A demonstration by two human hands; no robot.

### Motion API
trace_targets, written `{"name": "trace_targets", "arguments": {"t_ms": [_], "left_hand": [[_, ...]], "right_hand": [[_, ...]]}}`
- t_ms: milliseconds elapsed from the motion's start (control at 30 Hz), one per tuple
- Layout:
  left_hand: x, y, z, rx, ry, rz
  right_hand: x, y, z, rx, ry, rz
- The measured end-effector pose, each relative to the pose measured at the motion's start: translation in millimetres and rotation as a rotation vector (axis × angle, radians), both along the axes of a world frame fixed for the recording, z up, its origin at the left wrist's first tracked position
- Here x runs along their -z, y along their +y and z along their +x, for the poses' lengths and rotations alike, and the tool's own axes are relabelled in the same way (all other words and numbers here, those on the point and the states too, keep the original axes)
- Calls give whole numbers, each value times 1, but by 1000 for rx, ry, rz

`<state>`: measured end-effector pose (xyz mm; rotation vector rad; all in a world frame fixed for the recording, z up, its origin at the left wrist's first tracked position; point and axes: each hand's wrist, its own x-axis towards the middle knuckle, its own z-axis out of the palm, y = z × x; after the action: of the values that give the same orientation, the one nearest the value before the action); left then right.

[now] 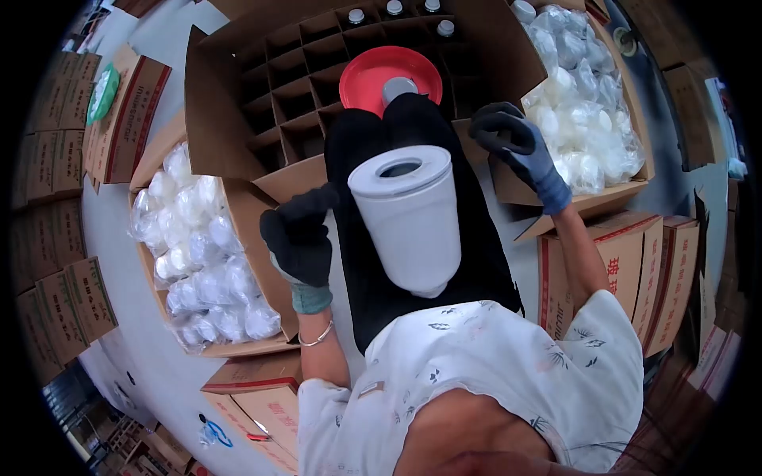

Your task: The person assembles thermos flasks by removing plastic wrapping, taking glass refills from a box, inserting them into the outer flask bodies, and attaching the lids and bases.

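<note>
A large white tapered vessel (417, 226) rests on my dark-trousered lap. Its flat round end has a hole and faces away from me; a rounded end points toward my body. My left hand (302, 238), in a dark grey glove, hovers left of the vessel, fingers loosely bent and no object visible in them. On the other side my right hand (516, 147), also gloved, is raised near a carton flap, thumb and curved fingers apart with nothing between. Neither hand touches the vessel. Beyond my knees is a red round dish (361, 75), with a grey round piece (398, 89) at its near side.
A divided carton (274, 147) stands ahead, with several white-capped items (394, 8) in its far cells. Open boxes of plastic-wrapped white pieces flank me, one left (210, 262) and one right (583, 119). Closed printed cartons (603, 270) sit beside me; blue-handled scissors (216, 432) lie lower left.
</note>
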<state>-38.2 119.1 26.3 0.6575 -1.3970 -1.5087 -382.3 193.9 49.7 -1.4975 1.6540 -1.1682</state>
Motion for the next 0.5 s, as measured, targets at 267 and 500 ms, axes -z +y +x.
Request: {"name": "trace_targets", "arguments": {"t_ms": [267, 500], "left_hand": [[-23, -3, 11, -66, -360, -56], [-53, -42, -80, 430, -496, -466]], "right_hand": [[-3, -12, 9, -116, 63, 65], [-41, -49, 47, -239, -96, -319]]}}
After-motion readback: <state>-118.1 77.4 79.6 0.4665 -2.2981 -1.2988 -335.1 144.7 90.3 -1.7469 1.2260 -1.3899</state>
